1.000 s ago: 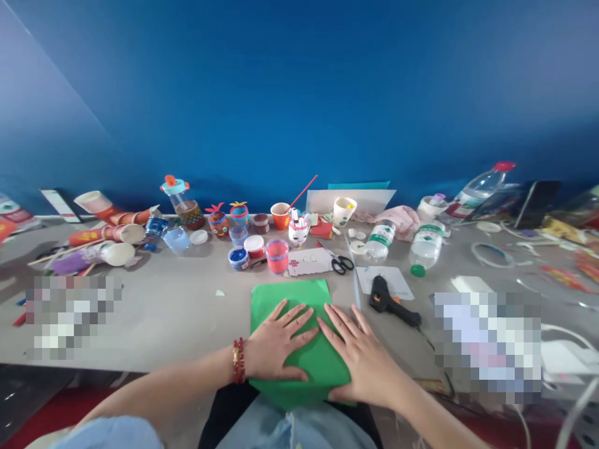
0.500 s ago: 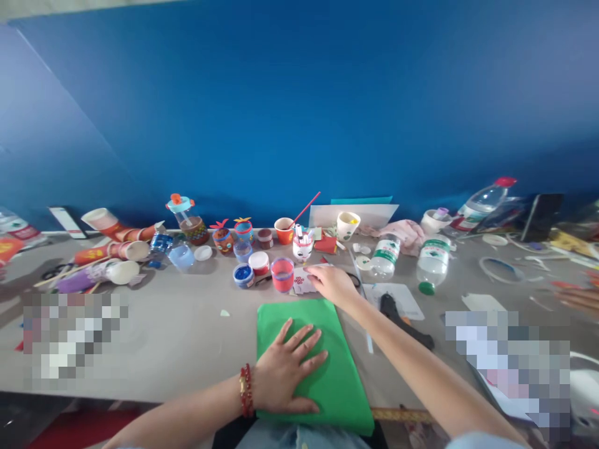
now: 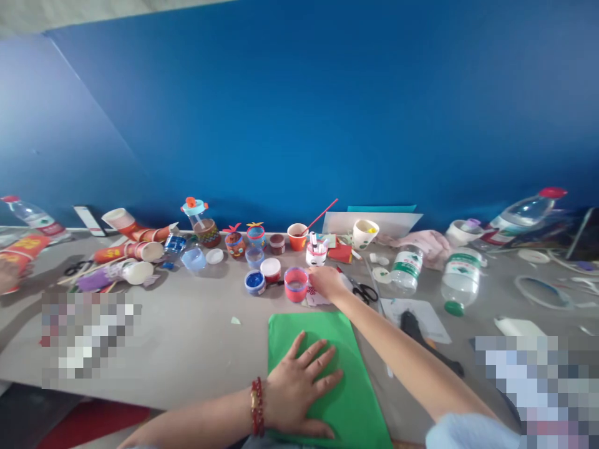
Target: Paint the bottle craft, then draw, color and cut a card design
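Note:
My left hand [image 3: 302, 390] lies flat with fingers spread on a green sheet [image 3: 358, 368]; a red beaded bracelet circles that wrist. My right hand [image 3: 329, 284] reaches forward past the sheet, its fingertips bent down beside the right edge of a small clear cup with a pink-red band [image 3: 296, 285]. Whether they grip anything is hidden. Under this hand a white card piece [image 3: 319, 300] partly shows. Just behind stands a white cup of markers [image 3: 316, 252]. Black-handled scissors [image 3: 365, 292] rest to the hand's right.
Blue paint [image 3: 255, 282] and a white-lidded jar [image 3: 271, 270] stand left of the pink-banded cup. Plastic bottles [image 3: 406, 271] and a black glue gun [image 3: 428, 343] lie to the right. Orange paper cups [image 3: 135, 249] lie at left. Another person's hand [image 3: 7, 277] holds an orange cup far left.
My right hand has shifted from the white card toward the pink-banded cup, and the scissors show more. My left hand stays on the green sheet. The view has turned slightly.

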The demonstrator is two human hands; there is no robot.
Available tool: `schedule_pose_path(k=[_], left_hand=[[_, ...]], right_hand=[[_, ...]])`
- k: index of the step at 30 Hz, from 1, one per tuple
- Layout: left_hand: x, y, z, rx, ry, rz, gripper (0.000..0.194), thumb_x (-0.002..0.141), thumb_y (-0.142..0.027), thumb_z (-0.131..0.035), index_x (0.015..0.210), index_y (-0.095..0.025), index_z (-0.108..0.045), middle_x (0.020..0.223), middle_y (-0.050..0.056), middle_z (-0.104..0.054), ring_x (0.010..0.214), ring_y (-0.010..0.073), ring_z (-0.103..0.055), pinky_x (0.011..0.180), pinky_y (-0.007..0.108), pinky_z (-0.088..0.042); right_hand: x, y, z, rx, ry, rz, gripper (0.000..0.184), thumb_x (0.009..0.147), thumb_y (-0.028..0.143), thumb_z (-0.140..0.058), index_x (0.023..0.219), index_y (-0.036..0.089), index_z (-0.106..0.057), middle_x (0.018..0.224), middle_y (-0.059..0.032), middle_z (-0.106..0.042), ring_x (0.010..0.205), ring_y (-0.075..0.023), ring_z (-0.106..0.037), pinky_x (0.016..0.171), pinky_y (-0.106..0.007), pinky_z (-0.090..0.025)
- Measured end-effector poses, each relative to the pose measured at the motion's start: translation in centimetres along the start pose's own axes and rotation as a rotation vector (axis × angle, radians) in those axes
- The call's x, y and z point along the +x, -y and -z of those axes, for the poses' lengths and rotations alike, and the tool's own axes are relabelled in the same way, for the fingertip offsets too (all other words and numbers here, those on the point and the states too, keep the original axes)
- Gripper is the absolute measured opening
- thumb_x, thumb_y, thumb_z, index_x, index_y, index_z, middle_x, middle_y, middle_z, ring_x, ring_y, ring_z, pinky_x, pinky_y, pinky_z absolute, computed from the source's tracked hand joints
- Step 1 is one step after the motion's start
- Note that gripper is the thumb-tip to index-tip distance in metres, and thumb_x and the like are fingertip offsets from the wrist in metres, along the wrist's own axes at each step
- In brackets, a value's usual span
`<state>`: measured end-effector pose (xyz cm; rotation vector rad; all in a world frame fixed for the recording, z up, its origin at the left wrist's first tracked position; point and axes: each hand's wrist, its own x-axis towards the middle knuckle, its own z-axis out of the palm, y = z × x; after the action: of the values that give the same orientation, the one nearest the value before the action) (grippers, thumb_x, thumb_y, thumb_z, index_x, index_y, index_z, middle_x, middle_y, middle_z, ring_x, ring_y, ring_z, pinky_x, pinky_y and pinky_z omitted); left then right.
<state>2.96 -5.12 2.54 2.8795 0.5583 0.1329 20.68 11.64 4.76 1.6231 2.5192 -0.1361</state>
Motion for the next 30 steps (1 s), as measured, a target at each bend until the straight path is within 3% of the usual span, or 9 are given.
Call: schedule_pose_path(k=[5,12,16,20,26,30], left_hand=[[0.1,0.1,0.2,0.003,0.008,-0.007,0.084,0.092,-0.07,-0.036,0.157,-0.021,-0.015,0.161,0.016,-0.022,0.148,0.0362,-0.022,0.117,0.064,-0.01],[0.2,0.0,0.4,0.039,0.007,-0.002,0.084,0.092,-0.07,-0.037,0.156,-0.02,-0.016,0.161,0.017,-0.022,0.148,0.0353,-0.023,0.117,0.062,-0.011],[0.2,0.0,0.1,0.002,0.013,0.008,0.084,0.092,-0.07,-0.036,0.157,-0.021,-0.015,0.161,0.016,-0.021,0.149,0.0351,-0.019,0.117,0.064,-0.01],[0.1,0.2,-0.3,-0.029,0.009,0.01,0.084,0.092,-0.07,-0.037,0.157,-0.022,-0.014,0.162,0.016,-0.018,0.149,0.036,-0.017,0.116,0.066,-0.01],[0.3,0.4,-1.1,-0.038,0.013,0.01,0.089,0.088,-0.076,-0.037,0.156,-0.022,-0.018,0.161,0.017,-0.021,0.148,0.0371,-0.02,0.116,0.067,-0.007],[0.5,0.5,-1.8,-0.081,0.004,0.027,0.09,0.088,-0.074,-0.039,0.155,-0.018,-0.02,0.161,0.021,-0.019,0.149,0.0369,-0.017,0.116,0.067,-0.008]], right_hand=[[-0.7,-1.2,0.3,-0.045,-0.07,0.008,0.027,0.098,0.019,-0.042,0.11,0.021,-0.065,0.115,-0.0111,-0.069,0.097,-0.0228,-0.07,0.074,-0.027,-0.05],[-3.0,-1.6,1.8,-0.104,-0.173,-0.029,0.034,0.098,0.016,-0.036,0.122,0.024,-0.06,0.128,-0.0101,-0.063,0.092,-0.0199,-0.066,0.065,-0.024,-0.043],[-4.3,-2.2,3.3,-0.114,-0.262,-0.027,0.036,0.098,0.016,-0.035,0.118,0.022,-0.063,0.117,-0.011,-0.069,0.087,-0.0211,-0.066,0.06,-0.025,-0.038],[-6.4,-3.6,5.3,-0.083,-0.348,-0.108,0.033,0.101,0.029,-0.037,0.11,0.019,-0.067,0.089,-0.011,-0.074,0.069,-0.0215,-0.066,0.057,-0.027,-0.036],[-11.4,-6.8,7.3,0.228,-0.756,-0.099,0.025,0.099,0.035,-0.047,0.103,0.02,-0.067,0.085,-0.0061,-0.074,0.065,-0.0167,-0.067,0.058,-0.025,-0.044],[-15.6,-7.9,7.3,0.709,-0.888,-0.122,0.023,0.093,0.04,-0.058,0.1,0.019,-0.065,0.079,-0.0043,-0.07,0.055,-0.0133,-0.064,0.055,-0.024,-0.052]])
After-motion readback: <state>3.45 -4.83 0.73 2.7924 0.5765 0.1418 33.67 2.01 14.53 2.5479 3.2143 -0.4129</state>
